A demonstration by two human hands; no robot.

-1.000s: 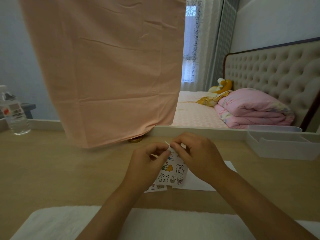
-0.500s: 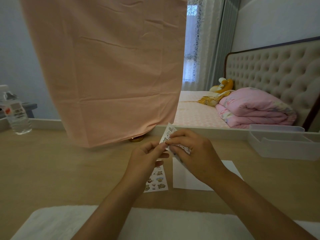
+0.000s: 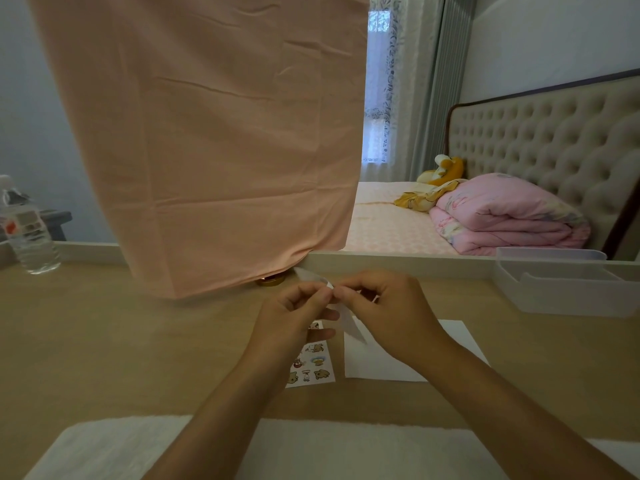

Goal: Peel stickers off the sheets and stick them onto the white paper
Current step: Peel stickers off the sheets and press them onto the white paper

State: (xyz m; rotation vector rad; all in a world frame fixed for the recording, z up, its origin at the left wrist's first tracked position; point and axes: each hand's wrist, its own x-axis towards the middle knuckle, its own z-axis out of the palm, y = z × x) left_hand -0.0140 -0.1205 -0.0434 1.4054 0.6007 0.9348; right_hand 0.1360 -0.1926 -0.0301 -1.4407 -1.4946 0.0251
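Left hand (image 3: 294, 317): thumb and forefinger are pinching the top edge of the held sticker sheet (image 3: 349, 323); the other fingers are hanging loosely curled.
Right hand (image 3: 391, 317): its fingers (image 3: 341, 291) are pinching the same edge, tip to tip with the left ones.
Held sticker sheet: it is hanging in the air between the two hands, bent, with its plain back showing. Its lower tip is hanging over the left edge of the white paper (image 3: 457, 341).
Second sticker sheet (image 3: 313, 365): it is lying flat on the desk (image 3: 104, 341), just left of the white paper and partly under the left hand.
White paper: it is lying flat on the desk beneath the right hand; no sticker is showing on its bare part.
Step in hand: the hands are probably working a sticker edge loose. Whether one is lifting cannot be told.
Risk, tearing: both pinches are crowding one small spot, so a sharp pull is likely to rip the sticker.
Risk, self-adhesion: a freed sticker is liable to curl and stick to a fingertip or to itself.
Risk, creasing: the sheet is bending sharply, which may be kinking neighbouring stickers.
Risk, paper shift: the right forearm is crossing above the unweighted paper, so brushing it could slide it.
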